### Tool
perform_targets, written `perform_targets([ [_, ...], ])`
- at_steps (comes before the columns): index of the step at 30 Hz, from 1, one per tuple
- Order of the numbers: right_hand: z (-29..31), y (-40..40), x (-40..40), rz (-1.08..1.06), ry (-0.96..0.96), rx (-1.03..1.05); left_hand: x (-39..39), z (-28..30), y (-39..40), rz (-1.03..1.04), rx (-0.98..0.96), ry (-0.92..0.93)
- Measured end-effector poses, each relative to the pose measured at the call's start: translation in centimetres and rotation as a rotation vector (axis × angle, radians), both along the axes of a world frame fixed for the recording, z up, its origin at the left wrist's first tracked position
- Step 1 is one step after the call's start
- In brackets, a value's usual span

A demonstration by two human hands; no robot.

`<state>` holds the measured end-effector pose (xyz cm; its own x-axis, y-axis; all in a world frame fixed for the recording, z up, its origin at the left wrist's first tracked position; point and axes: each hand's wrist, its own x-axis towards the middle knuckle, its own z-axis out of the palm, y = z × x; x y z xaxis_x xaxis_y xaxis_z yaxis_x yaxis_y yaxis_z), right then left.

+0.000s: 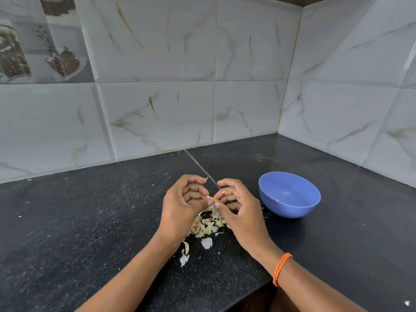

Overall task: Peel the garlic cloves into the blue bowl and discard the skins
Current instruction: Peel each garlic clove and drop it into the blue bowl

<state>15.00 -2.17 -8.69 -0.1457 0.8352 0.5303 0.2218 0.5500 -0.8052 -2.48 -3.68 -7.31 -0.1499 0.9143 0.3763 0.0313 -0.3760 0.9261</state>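
My left hand (182, 208) and my right hand (238, 210) meet above the black counter, and both pinch a small garlic clove (213, 199) with papery skin between thumb and fingertips. Most of the clove is hidden by the fingers. Under the hands lies a pile of pale garlic skins (208, 226), with a few loose flakes (207, 243) nearer to me. The blue bowl (290, 208) stands on the counter just right of my right hand; a tiny pale bit shows inside it.
The black speckled counter (90, 221) runs to tiled walls at the back and right, which meet in a corner behind the bowl. The counter's front edge drops away at the lower right. An orange thread band (281, 267) circles my right wrist.
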Motion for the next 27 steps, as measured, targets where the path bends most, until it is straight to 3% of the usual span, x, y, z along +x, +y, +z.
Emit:
perform_targets([
  [10,-0.05,-0.2,-0.09,-0.06,-0.031,0.076,-0.23,0.33,0.09,-0.034,-0.013,-0.039],
  [22,-0.1,0.05,0.18,-0.099,0.044,0.05,0.02,-0.32,0.24,-0.092,0.001,0.167],
  [27,-0.03,0.05,0.44,-0.093,0.119,0.015,0.13,-0.17,0.08,-0.073,-0.01,0.131],
])
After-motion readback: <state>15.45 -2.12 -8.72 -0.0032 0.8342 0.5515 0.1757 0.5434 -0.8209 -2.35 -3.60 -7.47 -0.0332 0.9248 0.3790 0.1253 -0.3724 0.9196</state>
